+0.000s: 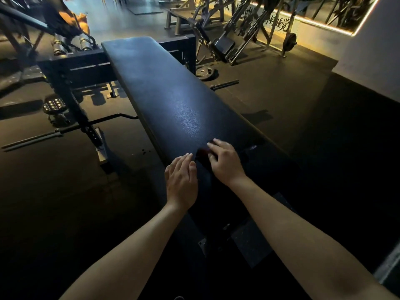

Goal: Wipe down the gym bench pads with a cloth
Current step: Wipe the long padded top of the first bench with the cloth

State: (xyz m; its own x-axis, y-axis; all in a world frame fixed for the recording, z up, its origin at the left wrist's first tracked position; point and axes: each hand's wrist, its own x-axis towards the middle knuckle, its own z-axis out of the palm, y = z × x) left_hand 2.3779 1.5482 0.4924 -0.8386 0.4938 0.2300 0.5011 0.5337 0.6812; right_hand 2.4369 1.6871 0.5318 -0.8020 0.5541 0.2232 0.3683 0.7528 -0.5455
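Observation:
A long black padded gym bench (164,89) runs from the near centre away toward the upper left. A dark reddish cloth (203,154) lies on the pad near its close end, mostly covered. My right hand (225,163) lies on top of the cloth with fingers bent over it, pressing it to the pad. My left hand (181,180) rests flat on the pad just to the left of the cloth, fingers straight and together. How much of the cloth extends under the right palm is hidden in the dim light.
A black rack frame (71,83) stands left of the bench with a barbell (43,135) lying on the floor. A weight plate (204,72) and a short bar (225,85) lie on the right floor. More machines (238,35) stand at the back.

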